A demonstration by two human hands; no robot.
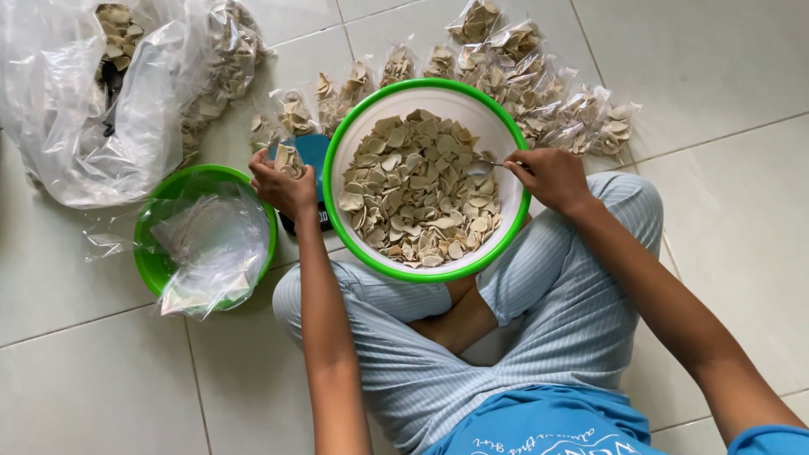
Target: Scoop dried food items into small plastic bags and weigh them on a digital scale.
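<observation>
Pale tiled floor, green-rimmed bowl, right hand gripping spoon

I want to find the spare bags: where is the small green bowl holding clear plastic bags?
In the head view, the small green bowl sits on the tiled floor at the person's left, beside the left hand and left of the big green-rimmed white bowl.

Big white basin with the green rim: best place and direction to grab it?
Grip the green rim at the near edge, from the person's side. The rim rolls outward, giving a lip; the far side is crowded by filled bags, and the right hand covers its right edge.
</observation>
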